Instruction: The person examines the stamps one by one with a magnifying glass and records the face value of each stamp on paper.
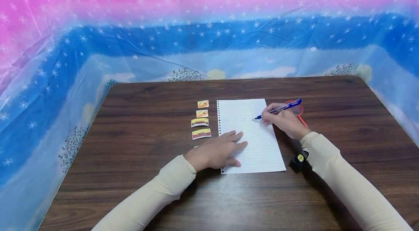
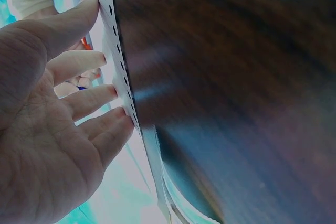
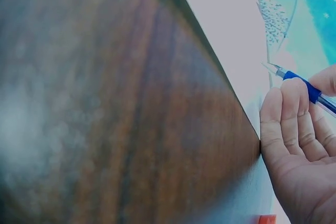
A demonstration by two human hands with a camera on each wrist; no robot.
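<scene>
A sheet of lined paper (image 1: 252,151) with punched holes down its left edge lies on the table. Faint handwritten figures run in a row across its upper part. My right hand (image 1: 284,121) pinches a blue pen (image 1: 288,105), its tip at the right end of that row. In the right wrist view the pen's blue grip (image 3: 302,85) sits between thumb and fingers. My left hand (image 1: 220,151) rests with spread fingers on the lower left of the sheet. Left of the paper, several small printed paper pieces (image 1: 201,134) stand in a column, yellow and red.
Behind my right hand lies an orange-red ring with a handle (image 1: 302,121), like a magnifying glass, partly covered. The brown wooden table (image 1: 137,132) reaches back to a pink and blue snowflake cloth (image 1: 209,38). A black wrist camera (image 1: 298,162) hangs at my right cuff.
</scene>
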